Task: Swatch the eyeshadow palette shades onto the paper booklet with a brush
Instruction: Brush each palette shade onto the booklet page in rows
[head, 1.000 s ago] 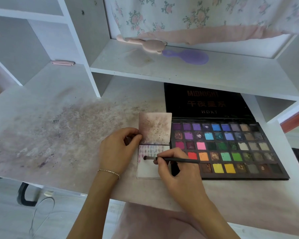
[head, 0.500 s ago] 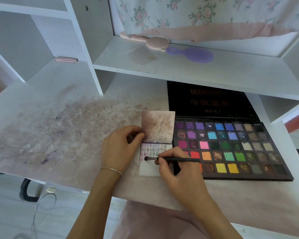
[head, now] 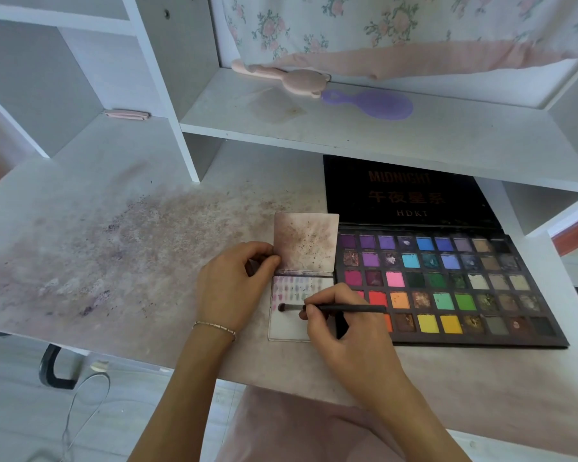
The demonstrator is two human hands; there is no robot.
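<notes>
**Head view: brush tip on the swatch page**

Head camera looks down on a white tabletop (head: 121, 235), heavily stained with purplish pigment dust across its left and middle.

- Paper booklet (head: 302, 288): small, lying open just left of the palette, edges touching or nearly so. Upper leaf is smudged pink-brown and speckled. Lower page carries rows of short colour swatches along its top; its lower half is mostly bare.
- Left hand (head: 231, 291): fingers curled at the booklet's left edge near the fold, thumb tip on the upper leaf, pinning the booklet down. Thin bracelet (head: 214, 326) at the wrist.
- Right hand (head: 344, 325): pinches a thin dark brush (head: 334, 308) between thumb and forefinger, handle lying nearly level and pointing right over the palette. The bristle head sits on the lower page at its left side, beside a pink smear.
- Eyeshadow palette (head: 447, 288): open, flat on the tabletop to the right of the booklet. Rows of square pans: purples and blues on top, pinks and greens mid, red, orange and yellows lower, browns and greys to the right. Black lid tilts back under the shelf, lettered "MIDNIGHT" and "HDKT".
- Shelf (head: 347, 135) above: a pink bear-shaped handled item (head: 294, 80) and a purple hairbrush (head: 374, 103), touching end to end. Floral fabric (head: 397, 25) hangs behind.
- Small pink item (head: 126, 114) on the left ledge; cannot tell what.
</notes>
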